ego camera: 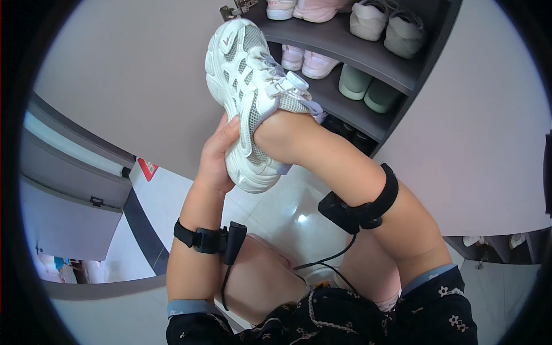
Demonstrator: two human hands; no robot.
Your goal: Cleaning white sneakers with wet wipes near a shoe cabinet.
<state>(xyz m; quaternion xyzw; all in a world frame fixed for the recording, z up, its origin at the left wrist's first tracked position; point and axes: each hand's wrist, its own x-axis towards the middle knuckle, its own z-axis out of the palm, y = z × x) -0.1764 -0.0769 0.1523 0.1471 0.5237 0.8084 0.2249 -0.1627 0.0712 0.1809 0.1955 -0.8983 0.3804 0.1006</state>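
A white sneaker (246, 86) with grey mesh panels, pale lavender trim and laces with a white toggle is held up in front of the open shoe cabinet. My left hand (217, 151) grips it from the left side near the heel, the thumb lying on the upper. From the right, my right hand (278, 129) reaches into the shoe's opening; its fingers are hidden inside, so their pose does not show. Black straps with small devices and cables sit around both forearms.
Behind the sneaker, grey cabinet shelves (358, 56) hold pink sneakers (321, 9), off-white sneakers (403, 34) and green shoes (355, 82). A cabinet door (129, 86) spans the upper left. A red triangular sign (148, 169) lies on the tiled floor. More shoes (473, 240) sit in compartments at right.
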